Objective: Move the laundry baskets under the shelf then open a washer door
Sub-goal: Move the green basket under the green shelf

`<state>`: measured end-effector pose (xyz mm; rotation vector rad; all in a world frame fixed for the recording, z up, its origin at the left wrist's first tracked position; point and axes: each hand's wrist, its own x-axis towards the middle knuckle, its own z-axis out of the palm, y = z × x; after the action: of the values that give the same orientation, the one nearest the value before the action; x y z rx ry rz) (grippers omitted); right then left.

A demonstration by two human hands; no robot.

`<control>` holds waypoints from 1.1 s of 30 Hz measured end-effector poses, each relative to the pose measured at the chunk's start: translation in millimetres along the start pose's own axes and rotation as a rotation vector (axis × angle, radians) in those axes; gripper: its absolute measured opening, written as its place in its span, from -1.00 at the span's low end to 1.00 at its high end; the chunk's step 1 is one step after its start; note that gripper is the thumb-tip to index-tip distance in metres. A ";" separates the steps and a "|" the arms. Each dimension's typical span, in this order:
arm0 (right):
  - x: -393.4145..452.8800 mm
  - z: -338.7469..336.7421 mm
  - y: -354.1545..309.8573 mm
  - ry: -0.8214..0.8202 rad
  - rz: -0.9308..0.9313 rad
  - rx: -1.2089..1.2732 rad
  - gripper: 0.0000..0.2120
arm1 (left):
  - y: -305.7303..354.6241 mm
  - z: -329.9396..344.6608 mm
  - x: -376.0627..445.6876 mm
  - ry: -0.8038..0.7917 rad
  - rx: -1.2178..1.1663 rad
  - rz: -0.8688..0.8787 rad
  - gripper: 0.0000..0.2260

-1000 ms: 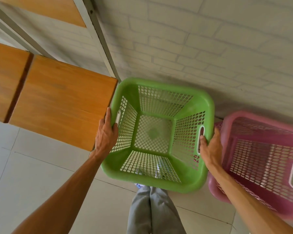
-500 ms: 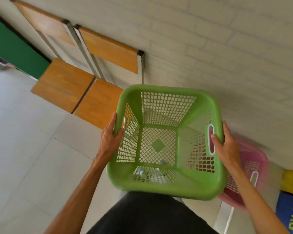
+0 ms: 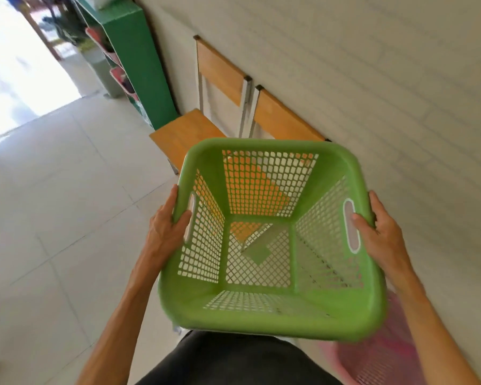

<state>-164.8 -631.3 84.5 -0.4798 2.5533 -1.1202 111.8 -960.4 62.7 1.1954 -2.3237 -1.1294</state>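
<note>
An empty green laundry basket (image 3: 261, 320) with mesh walls hangs in the air in front of my body. My left hand (image 3: 164, 226) grips its left rim at the handle slot. My right hand (image 3: 378, 229) grips the right rim, fingers through the white-edged handle slot. A pink laundry basket (image 3: 378, 359) stays on the floor at the lower right, mostly hidden behind the green one. A green shelf unit (image 3: 139, 59) stands against the wall further along, at the upper left. No washer is in view.
Two wooden chairs (image 3: 186, 134) with metal frames stand against the white brick wall (image 3: 386, 79), just beyond the basket. Pale floor tiles (image 3: 53, 204) stretch to the left. A bright doorway lies at the far upper left.
The green basket has been lifted off the floor and carried up and away from the pink one. My view has swung left along the wall, bringing the chairs and the green shelf into sight.
</note>
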 end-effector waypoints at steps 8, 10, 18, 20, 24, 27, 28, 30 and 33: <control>-14.4 147.2 -137.1 -0.130 -0.177 0.024 -0.37 | -116.5 -154.1 -1.3 0.152 -0.080 -0.128 -0.41; -20.1 189.9 -170.3 -0.172 -0.190 0.050 -0.36 | -149.4 -189.7 -3.9 0.186 -0.080 -0.167 -0.40; -26.0 307.9 -268.1 -0.289 -0.315 0.051 -0.42 | -240.1 -292.6 9.8 0.305 -0.083 -0.234 -0.39; -16.3 328.9 -284.4 -0.309 -0.306 0.064 -0.44 | -252.6 -305.5 24.0 0.315 -0.095 -0.234 -0.39; 10.4 371.6 -312.5 -0.294 -0.300 0.078 -0.42 | -274.8 -326.4 64.2 0.330 -0.124 -0.243 -0.39; 38.2 403.7 -340.7 -0.279 -0.262 0.100 -0.38 | -288.4 -344.4 104.9 0.343 -0.131 -0.259 -0.39; 49.0 415.1 -349.9 -0.285 -0.246 0.114 -0.38 | -293.2 -351.3 120.3 0.348 -0.138 -0.259 -0.39; 70.6 438.7 -370.0 -0.278 -0.265 0.128 -0.39 | -302.3 -366.4 152.8 0.362 -0.138 -0.256 -0.40; 111.9 473.9 -410.4 -0.314 -0.258 0.141 -0.40 | -309.3 -390.6 207.1 0.369 -0.148 -0.273 -0.40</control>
<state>1.2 -1245.9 69.8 -0.8917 2.1696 -1.1911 376.8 -1430.3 64.0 1.5476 -1.8142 -1.0368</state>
